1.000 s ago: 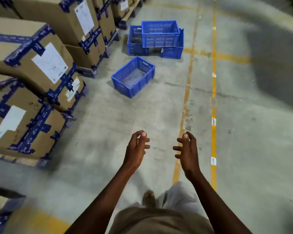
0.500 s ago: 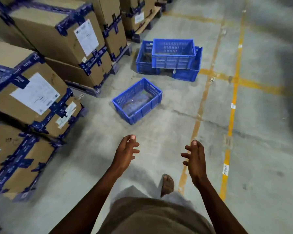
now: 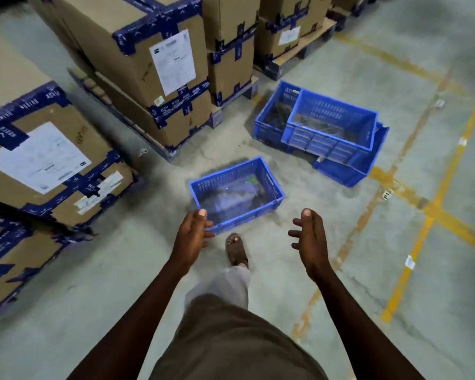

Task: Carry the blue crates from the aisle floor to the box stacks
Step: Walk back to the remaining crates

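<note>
A single blue crate [image 3: 269, 185] sits on the concrete floor just ahead of me, with dark material inside it. Behind it to the right, a second blue crate [image 3: 332, 133] rests across two others: one [image 3: 269, 116] at its left and one [image 3: 365, 165] at its right. My left hand [image 3: 191, 238] is open, its fingertips over the near left corner of the single crate; whether it touches is unclear. My right hand [image 3: 310, 242] is open too, held apart from the crate's near right corner, holding nothing.
Stacks of taped cardboard boxes [image 3: 154, 67] on pallets line the left side, with more boxes [image 3: 41, 157] at near left. Yellow floor lines [image 3: 433, 212] cross on the right. My foot in a sandal [image 3: 236, 249] steps just before the crate.
I have walked forward, so the crates and box stacks are now much closer. Both hands have reached ahead to the near end of the single crate.
</note>
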A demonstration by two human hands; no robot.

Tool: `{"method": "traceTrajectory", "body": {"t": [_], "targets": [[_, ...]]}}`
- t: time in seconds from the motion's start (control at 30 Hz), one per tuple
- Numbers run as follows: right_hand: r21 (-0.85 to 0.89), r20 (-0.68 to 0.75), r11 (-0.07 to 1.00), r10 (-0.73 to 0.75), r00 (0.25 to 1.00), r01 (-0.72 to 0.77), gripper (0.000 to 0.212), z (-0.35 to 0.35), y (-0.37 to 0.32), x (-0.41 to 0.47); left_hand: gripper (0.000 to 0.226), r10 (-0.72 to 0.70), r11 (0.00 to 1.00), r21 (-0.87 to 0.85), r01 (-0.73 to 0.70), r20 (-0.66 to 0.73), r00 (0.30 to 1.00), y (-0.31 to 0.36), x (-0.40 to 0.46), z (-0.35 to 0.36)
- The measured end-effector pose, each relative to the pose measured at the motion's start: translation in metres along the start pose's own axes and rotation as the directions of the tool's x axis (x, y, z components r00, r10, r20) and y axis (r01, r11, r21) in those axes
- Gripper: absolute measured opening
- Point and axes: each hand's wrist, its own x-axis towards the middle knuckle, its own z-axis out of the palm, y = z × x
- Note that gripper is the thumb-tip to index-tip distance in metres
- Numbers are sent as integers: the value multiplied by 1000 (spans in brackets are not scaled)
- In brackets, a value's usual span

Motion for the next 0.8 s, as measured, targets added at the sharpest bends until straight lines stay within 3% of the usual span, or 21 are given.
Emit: {"method": "traceTrajectory", "body": {"t": [0.13, 0.27, 0.43, 0.5, 0.63, 0.8], "targets": [[-98, 52, 993, 69, 996, -64, 29, 21, -34, 92, 23, -68, 998, -17, 67, -10, 998, 36, 86, 34], [-188, 112, 976, 130, 985, -107, 28, 36, -72, 175, 16, -112, 993, -46, 111, -9, 994, 76, 154, 61], [-313, 164, 935, 225, 960, -165, 37, 63, -90, 289, 19, -218, 974, -66, 215, -39, 975, 83, 244, 81], [-372, 187, 906, 286, 940, -202, 45, 79, -80, 335, 21, -275, 961, -70, 269, -98, 957, 68, 283, 85], [-560, 216, 811, 339, 916, -168, 85, 111, -28, 431, 25, -395, 919, -51, 392, -165, 904, 10, 361, 84], [-679, 202, 719, 382, 902, -152, 66, 157, 51, 545, 32, -537, 841, -60, 538, -224, 814, -97, 452, 77]]}}
